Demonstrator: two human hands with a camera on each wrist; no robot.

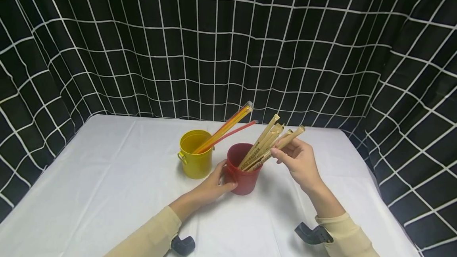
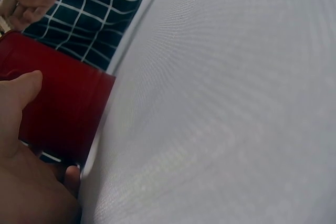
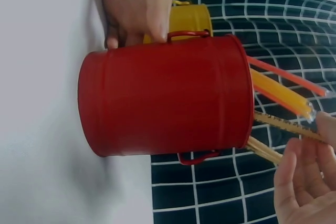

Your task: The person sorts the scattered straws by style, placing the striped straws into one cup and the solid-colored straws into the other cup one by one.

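Note:
My left hand (image 1: 210,188) grips the red bucket (image 1: 244,183) at its left side, thumb across the front near the handle and fingers round behind. Several slim sticks in printed brown paper sleeves (image 1: 262,146) lean to the right out of this bucket. Near its upper end, one brown paper-wrapped stick (image 1: 294,133) is pinched by my right hand (image 1: 298,162), right of the rim. In the right wrist view, a printed paper-wrapped stick (image 3: 289,126) runs from the rim to the right fingers (image 3: 310,169). The sticks' lower ends are hidden inside the bucket.
Left of the red bucket and slightly farther back stands a yellow bucket (image 1: 197,166). Red, orange and yellow straws in clear wrap (image 1: 225,128) lean rightward out of it. A white cloth (image 1: 118,169) covers the table, and a black curtain with white grid lines (image 1: 221,43) surrounds it.

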